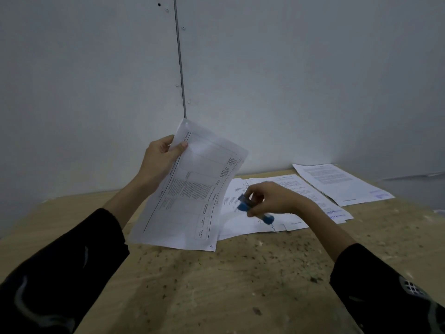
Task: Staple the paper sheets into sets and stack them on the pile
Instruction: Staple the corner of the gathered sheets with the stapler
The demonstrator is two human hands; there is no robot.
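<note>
My left hand [161, 157] pinches the top corner of a set of printed sheets [192, 191] and holds it tilted above the table. Its lower edge hangs just over the wood. My right hand [272, 198] grips a small blue stapler [255, 209] just right of the held sheets, over loose printed sheets [243, 222] that lie spread on the table. A separate pile of sheets [342, 183] lies further back on the right.
The wooden table [228, 280] is speckled with dark spots and reaches a grey wall [289, 80] close behind the papers. The wall has a vertical seam [179, 56]. Black sleeves cover both forearms.
</note>
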